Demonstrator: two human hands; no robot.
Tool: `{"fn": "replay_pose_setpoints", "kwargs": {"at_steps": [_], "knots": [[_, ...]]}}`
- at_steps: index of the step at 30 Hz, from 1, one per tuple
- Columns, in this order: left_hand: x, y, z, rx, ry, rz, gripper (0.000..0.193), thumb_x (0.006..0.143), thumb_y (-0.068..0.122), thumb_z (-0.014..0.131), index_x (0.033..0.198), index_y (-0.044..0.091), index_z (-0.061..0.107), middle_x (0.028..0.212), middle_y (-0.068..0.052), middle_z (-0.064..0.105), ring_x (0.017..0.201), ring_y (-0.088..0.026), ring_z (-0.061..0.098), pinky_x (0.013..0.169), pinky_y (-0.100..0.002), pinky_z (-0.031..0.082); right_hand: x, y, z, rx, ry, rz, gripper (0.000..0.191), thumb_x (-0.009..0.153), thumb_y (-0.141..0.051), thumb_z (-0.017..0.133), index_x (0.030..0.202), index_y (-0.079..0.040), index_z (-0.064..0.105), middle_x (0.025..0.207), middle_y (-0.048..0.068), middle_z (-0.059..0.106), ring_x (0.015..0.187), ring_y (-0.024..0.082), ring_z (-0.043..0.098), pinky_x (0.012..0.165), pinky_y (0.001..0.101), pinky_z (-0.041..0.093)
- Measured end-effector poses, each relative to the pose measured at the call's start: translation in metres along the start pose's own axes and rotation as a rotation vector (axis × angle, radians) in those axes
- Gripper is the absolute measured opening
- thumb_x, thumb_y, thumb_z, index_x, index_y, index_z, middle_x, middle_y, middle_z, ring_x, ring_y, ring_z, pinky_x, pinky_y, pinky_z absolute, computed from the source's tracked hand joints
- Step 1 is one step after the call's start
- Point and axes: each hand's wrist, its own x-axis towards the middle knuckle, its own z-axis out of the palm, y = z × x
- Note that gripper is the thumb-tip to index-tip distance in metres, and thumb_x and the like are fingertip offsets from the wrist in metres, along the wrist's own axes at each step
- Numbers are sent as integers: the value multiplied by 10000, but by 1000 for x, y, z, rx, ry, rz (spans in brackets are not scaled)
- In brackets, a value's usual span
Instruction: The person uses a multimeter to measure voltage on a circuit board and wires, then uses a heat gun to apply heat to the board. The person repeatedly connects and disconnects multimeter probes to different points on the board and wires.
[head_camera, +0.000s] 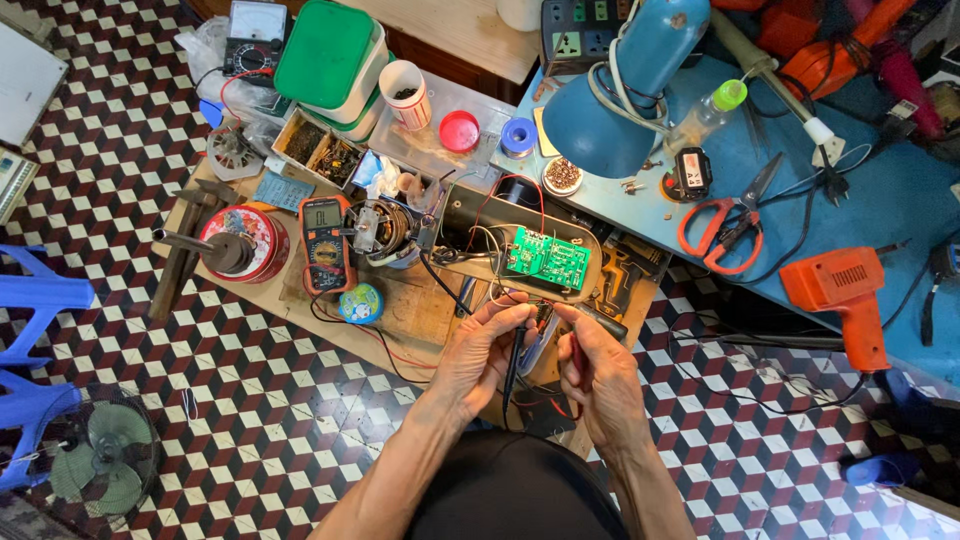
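Note:
My left hand pinches a thin black probe that points down between my hands. My right hand is closed around a red probe, with its fingertips meeting the left ones just below a green circuit board. The board lies on a beige oval housing with wires running off it. An orange digital multimeter with red and black leads sits to the left on the low wooden table.
A blue desk lamp, red-handled scissors and an orange soldering gun lie on the blue table at right. A red tin with a hammer, a green-lidded box and parts trays crowd the left. A small fan stands on the tiled floor.

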Motion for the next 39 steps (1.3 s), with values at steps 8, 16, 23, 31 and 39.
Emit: {"fn": "replay_pose_setpoints", "kwargs": {"at_steps": [8, 16, 23, 31, 39], "knots": [[-4, -2, -6, -1, -28, -19, 195, 918, 59, 718, 1113, 49, 723, 978, -55, 754, 865, -108, 710, 816, -249, 597, 14, 13, -4, 198, -125, 128, 354, 992, -200, 621, 1301, -28, 628, 849, 45, 646, 654, 78, 546, 492, 181, 411], [-2, -3, -10, -1, -39, -13, 185, 924, 59, 729, 1109, 55, 723, 975, -47, 750, 856, -111, 705, 788, -242, 594, 17, 21, -7, 270, -142, 120, 277, 976, -169, 656, 1226, -50, 672, 858, 76, 685, 643, 88, 571, 489, 183, 434], [-3, -2, -13, 2, -17, -20, 176, 921, 61, 723, 1097, 60, 722, 972, -48, 749, 864, -109, 712, 806, -245, 602, 20, 25, -7, 272, -135, 99, 272, 979, -163, 651, 1218, -37, 672, 853, 86, 694, 635, 84, 594, 479, 172, 454], [-2, 1, -19, -10, -19, -11, 163, 929, 60, 721, 1091, 45, 724, 976, -53, 743, 873, -119, 718, 812, -245, 600, 25, 30, -3, 207, -100, 91, 296, 992, -170, 629, 1247, -22, 651, 845, 86, 685, 608, 86, 574, 449, 173, 421], [4, 9, -30, -20, -86, 54, 183, 964, 47, 718, 1147, 34, 709, 992, -73, 738, 859, -122, 720, 824, -236, 601, 41, 41, 9, 176, -28, 107, 305, 1008, -183, 592, 1263, -19, 628, 830, 100, 668, 569, 97, 528, 433, 188, 381]]}}
